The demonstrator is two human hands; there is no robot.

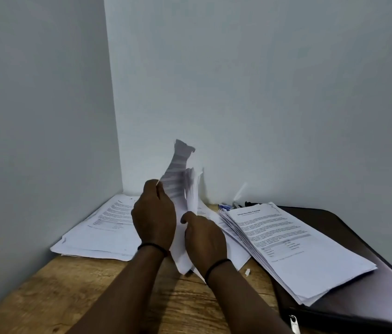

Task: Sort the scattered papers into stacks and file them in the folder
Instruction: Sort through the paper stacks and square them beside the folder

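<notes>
My left hand [154,215] grips a bundle of printed sheets [178,182] held up on edge over the middle of the wooden desk [74,292]; the sheets are blurred. My right hand [204,235] holds the same bundle lower down, fingers curled round its edge. A low stack of papers [103,232] lies flat at the left by the wall corner. A thicker stack [286,249] lies at the right, resting partly on a dark zipped folder [349,237].
White walls close the desk at the back and left. A small white scrap [247,271] lies on the wood near the right stack. Pens and a blue-white item [226,207] lie by the back wall. A zipper pull [293,321] hangs at the folder's front edge.
</notes>
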